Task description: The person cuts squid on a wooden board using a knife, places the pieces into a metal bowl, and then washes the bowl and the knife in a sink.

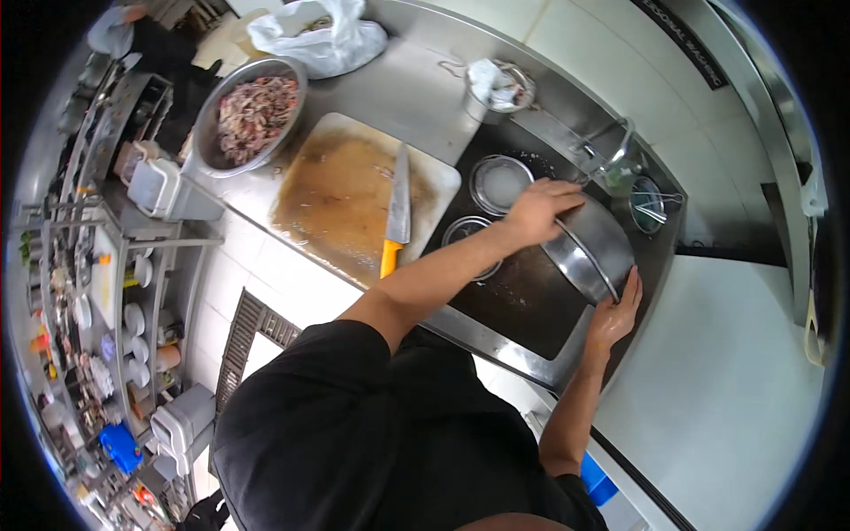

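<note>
Over a dark sink basin (531,312) I hold a shiny metal bowl (593,244), tilted onto its side. My left hand (546,211) grips the rim at the far side. My right hand (616,317) holds the near side of the bowl, fingers along its outer wall. Beneath my left forearm lies a round metal dish (468,232), partly hidden. Another round dish (501,184), holding something whitish, sits beside it in the basin.
Left of the sink, a knife (400,199) with a yellow handle lies on a stained cutting board (332,192). Behind it stand a metal bowl of chopped meat-like pieces (257,119) and a white plastic bag (325,46). A tap (621,143) rises behind the sink. Another person (159,53) stands far left.
</note>
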### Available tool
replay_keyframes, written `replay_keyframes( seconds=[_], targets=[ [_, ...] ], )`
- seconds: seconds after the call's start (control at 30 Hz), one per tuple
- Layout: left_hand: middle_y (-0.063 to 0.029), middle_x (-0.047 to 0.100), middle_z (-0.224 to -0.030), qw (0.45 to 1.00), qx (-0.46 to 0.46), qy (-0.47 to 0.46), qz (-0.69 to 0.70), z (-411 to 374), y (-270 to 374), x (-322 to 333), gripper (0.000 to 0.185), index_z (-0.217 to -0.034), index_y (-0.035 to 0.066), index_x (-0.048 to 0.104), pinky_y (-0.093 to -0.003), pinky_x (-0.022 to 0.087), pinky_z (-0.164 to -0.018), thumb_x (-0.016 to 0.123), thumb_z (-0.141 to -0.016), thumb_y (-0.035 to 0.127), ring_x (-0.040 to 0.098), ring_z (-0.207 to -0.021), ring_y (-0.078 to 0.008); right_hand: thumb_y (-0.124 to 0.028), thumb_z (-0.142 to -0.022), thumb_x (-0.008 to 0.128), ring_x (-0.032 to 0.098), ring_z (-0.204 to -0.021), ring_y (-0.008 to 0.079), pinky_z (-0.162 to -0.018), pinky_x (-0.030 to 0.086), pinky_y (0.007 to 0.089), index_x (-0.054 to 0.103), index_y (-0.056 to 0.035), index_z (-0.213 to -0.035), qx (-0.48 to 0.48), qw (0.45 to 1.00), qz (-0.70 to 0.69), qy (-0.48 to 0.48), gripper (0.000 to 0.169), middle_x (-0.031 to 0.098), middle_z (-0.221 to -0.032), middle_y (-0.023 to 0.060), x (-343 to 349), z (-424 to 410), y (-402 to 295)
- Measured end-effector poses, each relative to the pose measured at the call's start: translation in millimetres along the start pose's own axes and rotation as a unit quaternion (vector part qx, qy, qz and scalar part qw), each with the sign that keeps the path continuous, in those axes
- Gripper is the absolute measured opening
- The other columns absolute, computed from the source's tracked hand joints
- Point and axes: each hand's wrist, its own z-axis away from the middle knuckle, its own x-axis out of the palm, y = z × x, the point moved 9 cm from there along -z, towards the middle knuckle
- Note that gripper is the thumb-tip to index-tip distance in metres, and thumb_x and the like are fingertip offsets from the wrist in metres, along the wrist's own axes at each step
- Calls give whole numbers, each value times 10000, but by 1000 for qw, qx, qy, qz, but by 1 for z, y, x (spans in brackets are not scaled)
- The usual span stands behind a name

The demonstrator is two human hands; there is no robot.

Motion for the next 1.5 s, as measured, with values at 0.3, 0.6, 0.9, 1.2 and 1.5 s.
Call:
replay_keyframes(
  seconds=[0.3, 0.6, 0.9, 1.2, 1.5],
  targets=[
    [-170, 646, -1413, 992, -18, 123, -9, 64, 8, -165, 768, -1345, 137, 713, -449, 456, -1156, 544, -623, -62, 594, -1338, -376, 32, -770, 660, 585, -1314, 377, -1083, 497, 458, 579, -150, -1461, -161, 978, -119, -50, 719, 591, -1462, 138, -20, -40, -106],
    [-140, 691, -1176, 721, -286, 565, 282, 203, -121, -345, 406, -1262, -60, 604, -361, 584, -871, 737, -995, 216, 705, -987, -238, -237, -918, 745, 533, -1340, 419, -1120, 440, 454, 589, -46, -1381, -76, 947, -220, -224, 525, 537, -1451, 230, 135, -13, -145],
    [-214, 616, -1327, 722, -313, 546, 287, 199, -139, -407, 454, -1389, -131, 515, -454, 530, -1018, 596, -978, 43, 651, -1145, -326, -396, -967, 680, 651, -1201, 375, -989, 533, 436, 587, 20, -1385, 215, 907, -336, -136, 597, 641, -1306, 261, 363, -188, -136],
    [-163, 678, -1221, 729, -362, 522, 256, 230, -149, -435, 403, -1321, -100, 576, -402, 557, -938, 630, -944, 32, 681, -1072, -263, -295, -934, 674, 622, -1207, 434, -1031, 519, 483, 695, -119, -1252, 85, 980, -40, -176, 364, 647, -1315, 228, 430, -229, -131],
    [-154, 656, -1251, 749, -392, 485, 223, 226, -151, -422, 413, -1333, -61, 570, -410, 540, -973, 638, -935, 24, 652, -1118, -269, -173, -921, 688, 663, -1146, 376, -945, 543, 484, 703, -81, -1112, 63, 982, -113, -141, 212, 694, -1241, 186, 425, -239, -109]
  ],
)
